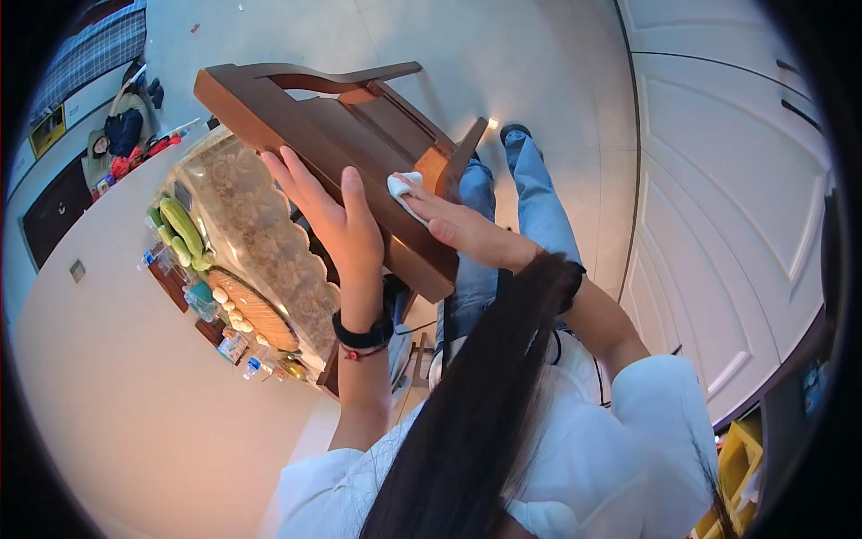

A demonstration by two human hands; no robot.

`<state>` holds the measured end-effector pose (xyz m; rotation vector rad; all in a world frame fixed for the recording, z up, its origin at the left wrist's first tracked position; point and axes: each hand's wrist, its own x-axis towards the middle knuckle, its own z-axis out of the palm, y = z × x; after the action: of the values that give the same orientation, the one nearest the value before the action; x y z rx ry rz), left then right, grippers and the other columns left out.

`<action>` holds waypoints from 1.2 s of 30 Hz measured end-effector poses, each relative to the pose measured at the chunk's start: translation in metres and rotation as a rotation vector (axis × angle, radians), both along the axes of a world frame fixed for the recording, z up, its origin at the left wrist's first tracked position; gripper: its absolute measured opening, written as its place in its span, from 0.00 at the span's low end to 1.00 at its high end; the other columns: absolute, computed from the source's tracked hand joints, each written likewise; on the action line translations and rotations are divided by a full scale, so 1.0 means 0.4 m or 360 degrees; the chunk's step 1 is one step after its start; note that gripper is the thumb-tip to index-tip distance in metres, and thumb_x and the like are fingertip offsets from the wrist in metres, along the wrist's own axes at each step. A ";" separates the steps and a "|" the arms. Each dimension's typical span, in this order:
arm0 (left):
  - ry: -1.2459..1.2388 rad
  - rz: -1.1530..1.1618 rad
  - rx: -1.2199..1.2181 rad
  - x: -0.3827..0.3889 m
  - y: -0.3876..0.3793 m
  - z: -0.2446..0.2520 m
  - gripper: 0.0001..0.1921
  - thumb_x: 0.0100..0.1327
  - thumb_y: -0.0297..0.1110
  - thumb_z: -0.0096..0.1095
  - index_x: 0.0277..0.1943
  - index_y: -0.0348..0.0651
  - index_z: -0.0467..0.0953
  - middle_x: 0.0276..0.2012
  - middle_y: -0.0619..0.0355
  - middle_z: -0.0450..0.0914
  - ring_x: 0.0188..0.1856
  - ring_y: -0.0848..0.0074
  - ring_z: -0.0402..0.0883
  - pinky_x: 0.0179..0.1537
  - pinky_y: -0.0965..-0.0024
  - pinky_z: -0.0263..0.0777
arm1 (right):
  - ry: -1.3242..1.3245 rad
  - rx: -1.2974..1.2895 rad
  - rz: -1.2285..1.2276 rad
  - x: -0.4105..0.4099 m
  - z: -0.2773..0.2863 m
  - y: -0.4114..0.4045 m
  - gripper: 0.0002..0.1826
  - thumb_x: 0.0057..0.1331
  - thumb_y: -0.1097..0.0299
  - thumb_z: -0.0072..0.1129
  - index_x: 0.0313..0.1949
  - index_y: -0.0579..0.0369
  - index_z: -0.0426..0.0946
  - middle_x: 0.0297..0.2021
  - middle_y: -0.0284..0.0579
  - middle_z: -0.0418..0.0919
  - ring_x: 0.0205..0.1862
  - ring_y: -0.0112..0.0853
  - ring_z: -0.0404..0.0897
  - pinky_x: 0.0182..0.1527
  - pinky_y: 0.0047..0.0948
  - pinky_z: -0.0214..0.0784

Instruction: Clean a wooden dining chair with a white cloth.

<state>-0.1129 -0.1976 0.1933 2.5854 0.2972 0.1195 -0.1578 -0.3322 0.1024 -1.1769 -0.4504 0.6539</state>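
A brown wooden chair (pixel 343 155) lies tilted in front of me, its broad top rail across the middle of the view and its legs or side posts pointing away. My left hand (pixel 337 219) rests against the near face of the rail, fingers spread and thumb up, with a dark band on the wrist. On the rail's upper face, toward its right end, my right hand (pixel 454 215) presses a folded white cloth (pixel 405 185) under the fingertips. Dark hair hangs over my right forearm and hides part of it.
At left stands a table with a lace-edged cloth (pixel 236 195), cucumbers (pixel 180 226), a round wooden board (pixel 252 310) and several eggs or pale round foods (pixel 229 306). Another person (pixel 121 131) is at the far upper left. White panelled cabinet doors (pixel 727 188) line the right side.
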 end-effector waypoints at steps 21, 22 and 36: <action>0.0022 -0.0125 0.0130 0.018 0.007 0.007 0.36 0.48 0.22 0.46 0.64 0.32 0.46 0.66 0.40 0.40 0.67 0.47 0.35 0.64 0.52 0.34 | 0.0429 0.0256 0.0674 0.185 -0.125 0.055 0.35 0.66 0.40 0.19 0.66 0.46 0.40 0.67 0.34 0.34 0.68 0.32 0.34 0.66 0.30 0.30; 0.0040 -0.0125 0.0140 0.020 0.004 0.011 0.36 0.48 0.22 0.46 0.64 0.32 0.47 0.66 0.40 0.40 0.67 0.46 0.35 0.64 0.52 0.35 | 0.0595 0.0384 0.0732 0.194 -0.116 0.050 0.35 0.66 0.39 0.19 0.66 0.47 0.40 0.67 0.33 0.34 0.68 0.31 0.34 0.66 0.30 0.29; -0.0057 -0.0115 0.0118 0.016 0.013 0.004 0.35 0.49 0.22 0.47 0.64 0.35 0.51 0.66 0.45 0.42 0.68 0.53 0.36 0.65 0.57 0.33 | 0.0707 0.0245 0.0427 0.195 -0.112 0.093 0.35 0.66 0.40 0.26 0.65 0.50 0.48 0.65 0.40 0.47 0.67 0.29 0.43 0.65 0.28 0.34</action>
<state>-0.1066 -0.1924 0.1948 2.6605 0.1894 0.1535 -0.0800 -0.2950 0.0576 -0.7994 -0.2751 1.0656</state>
